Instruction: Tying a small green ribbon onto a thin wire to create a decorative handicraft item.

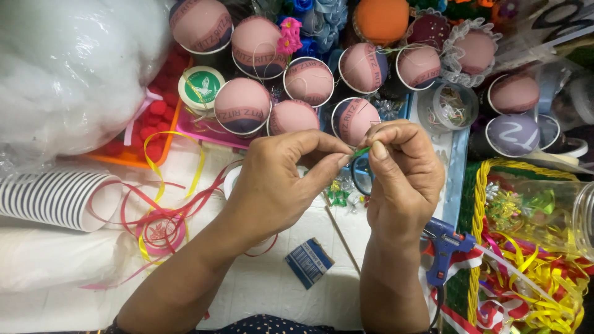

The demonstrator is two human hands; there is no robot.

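Two bare hands meet above a white table [272,291]. The left hand [278,179] and right hand [399,170] each pinch, thumb against forefinger, one small green piece [361,151] held between them; what it is cannot be told. The other fingers curl in. Just behind stand pink padded cups [242,105] in rows. A stack of striped cups [55,198] lies to the left, near loose red ribbon [161,210]. A blue glue gun [447,244] lies beside the right wrist.

Two bare forearms end in ringless hands, left [281,179] and right [402,170]; a dark, white-dotted garment shows at the near edge.
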